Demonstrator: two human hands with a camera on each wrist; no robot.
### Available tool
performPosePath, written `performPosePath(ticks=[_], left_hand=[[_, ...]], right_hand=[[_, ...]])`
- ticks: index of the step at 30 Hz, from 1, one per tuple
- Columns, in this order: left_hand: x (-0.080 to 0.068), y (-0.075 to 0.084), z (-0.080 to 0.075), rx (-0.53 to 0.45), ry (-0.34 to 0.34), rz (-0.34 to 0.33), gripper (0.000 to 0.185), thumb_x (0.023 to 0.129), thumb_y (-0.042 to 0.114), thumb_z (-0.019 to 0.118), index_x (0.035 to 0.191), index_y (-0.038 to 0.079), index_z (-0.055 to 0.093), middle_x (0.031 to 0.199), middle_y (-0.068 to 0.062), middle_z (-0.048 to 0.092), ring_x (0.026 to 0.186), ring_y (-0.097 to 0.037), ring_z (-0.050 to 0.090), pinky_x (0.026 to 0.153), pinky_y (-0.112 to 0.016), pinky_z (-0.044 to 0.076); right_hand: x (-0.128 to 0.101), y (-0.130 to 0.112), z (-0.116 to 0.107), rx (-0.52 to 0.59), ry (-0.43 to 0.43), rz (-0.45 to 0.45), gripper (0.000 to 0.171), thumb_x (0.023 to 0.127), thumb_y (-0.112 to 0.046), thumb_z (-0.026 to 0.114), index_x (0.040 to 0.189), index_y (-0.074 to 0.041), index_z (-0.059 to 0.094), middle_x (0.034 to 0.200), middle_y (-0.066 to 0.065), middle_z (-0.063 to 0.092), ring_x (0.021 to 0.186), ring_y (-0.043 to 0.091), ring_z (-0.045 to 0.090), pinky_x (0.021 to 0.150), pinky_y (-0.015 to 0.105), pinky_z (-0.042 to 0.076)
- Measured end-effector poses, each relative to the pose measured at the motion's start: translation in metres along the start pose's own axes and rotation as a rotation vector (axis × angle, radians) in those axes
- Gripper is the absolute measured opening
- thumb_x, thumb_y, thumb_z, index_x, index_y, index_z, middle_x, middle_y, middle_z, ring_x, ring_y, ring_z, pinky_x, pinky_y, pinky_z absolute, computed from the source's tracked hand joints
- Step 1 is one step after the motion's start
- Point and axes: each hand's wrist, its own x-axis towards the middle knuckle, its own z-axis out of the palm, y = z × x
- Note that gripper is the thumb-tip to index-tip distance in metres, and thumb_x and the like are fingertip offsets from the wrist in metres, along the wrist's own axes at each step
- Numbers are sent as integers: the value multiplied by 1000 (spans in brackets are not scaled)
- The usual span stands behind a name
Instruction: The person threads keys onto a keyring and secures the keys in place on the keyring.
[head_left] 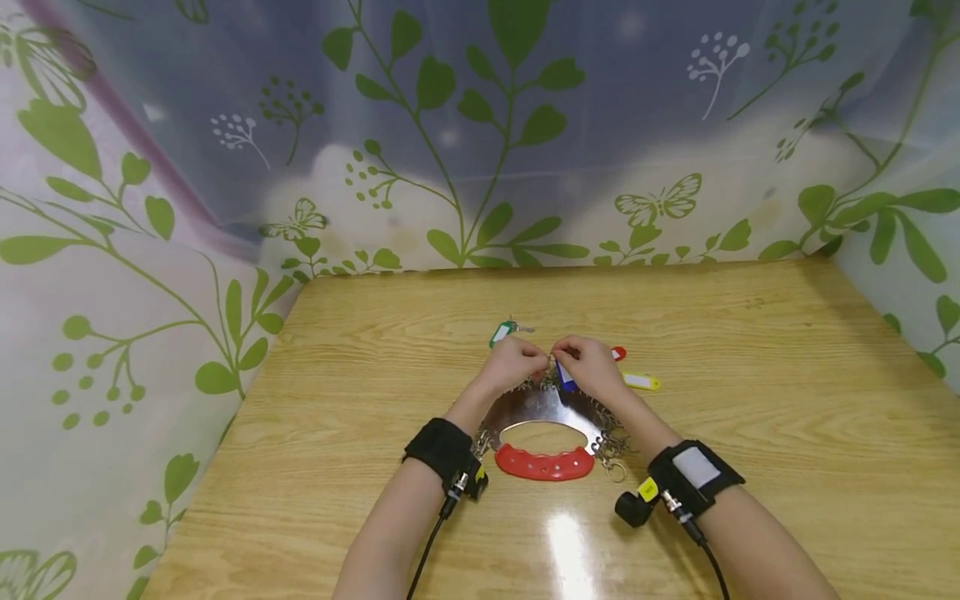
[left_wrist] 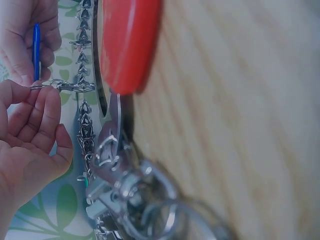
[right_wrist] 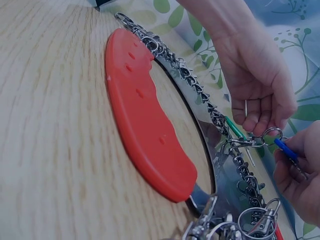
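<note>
Closest to the camera lies the red handle (head_left: 545,464) of a shiny metal key holder (head_left: 536,406) with clips around its rim, flat on the wooden table (head_left: 750,375). At its far edge, the left hand (head_left: 513,363) pinches a small ring (right_wrist: 272,132) hooked to one clip. The right hand (head_left: 592,367) pinches a blue key tag (right_wrist: 286,149) on that ring. A green tag (head_left: 501,332), red tag (head_left: 618,353) and yellow tag (head_left: 642,382) lie just past the holder.

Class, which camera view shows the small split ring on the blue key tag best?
The right wrist view: the split ring shows as a full loop between both hands' fingertips, beside a clip. The left wrist view shows it edge-on and tiny; in the head view the hands hide it.
</note>
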Motion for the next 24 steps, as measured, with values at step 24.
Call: performPosePath(ticks=[24], left_hand=[[-2,3,-1,39,-13,24,23,85,9,56,66,-1,63,53,2,47,47,-11,30,48,-23,28]], right_hand=[[-2,-1,-1,-32,-12,-41,14,90,-7,58,94,3,68,85,13,67,68,20,56,62,34,44]])
